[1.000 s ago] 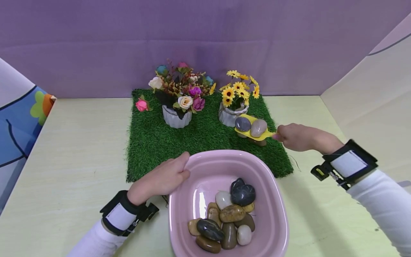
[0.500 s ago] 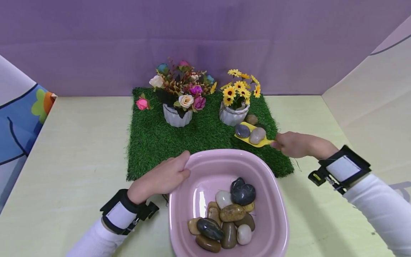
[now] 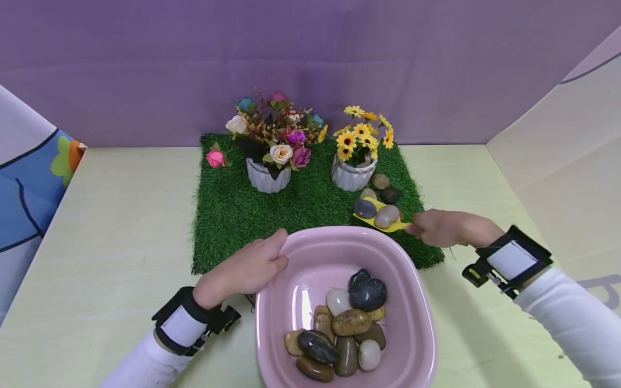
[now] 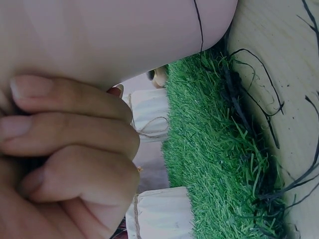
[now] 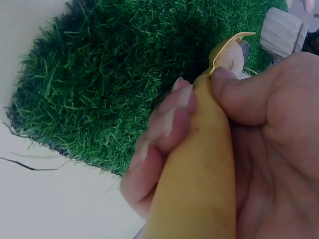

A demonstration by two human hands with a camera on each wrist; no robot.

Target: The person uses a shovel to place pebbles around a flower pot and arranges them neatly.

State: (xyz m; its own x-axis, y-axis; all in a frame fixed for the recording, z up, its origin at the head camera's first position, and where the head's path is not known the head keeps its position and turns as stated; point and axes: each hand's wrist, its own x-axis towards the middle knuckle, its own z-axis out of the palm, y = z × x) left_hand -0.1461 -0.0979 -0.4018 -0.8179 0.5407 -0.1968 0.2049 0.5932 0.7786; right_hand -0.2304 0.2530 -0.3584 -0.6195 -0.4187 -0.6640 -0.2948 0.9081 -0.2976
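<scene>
My right hand (image 3: 434,227) grips the handle of a yellow toy shovel (image 5: 199,164). On its blade lie a dark grey stone (image 3: 365,208) and a pale pinkish stone (image 3: 387,216); the blade is over the grass mat, just beyond the basin's far edge. My left hand (image 3: 257,264) holds the upper left rim of the pink basin (image 3: 271,302), its fingers (image 4: 79,129) curled against the outer wall in the left wrist view. Inside the basin are several smooth stones, among them a brown mottled stone (image 3: 351,321) and a black stone (image 3: 317,346).
A green grass mat (image 3: 310,207) lies behind the basin. On it stand a white pot of mixed flowers (image 3: 268,178) and a white pot of yellow flowers (image 3: 351,175). Beside the latter lie a brown stone (image 3: 380,181), a dark stone (image 3: 390,195) and a pink flower (image 3: 215,158).
My right hand has moved the loaded shovel toward the basin, uncovering stones on the mat behind it. The left hand keeps its place on the rim.
</scene>
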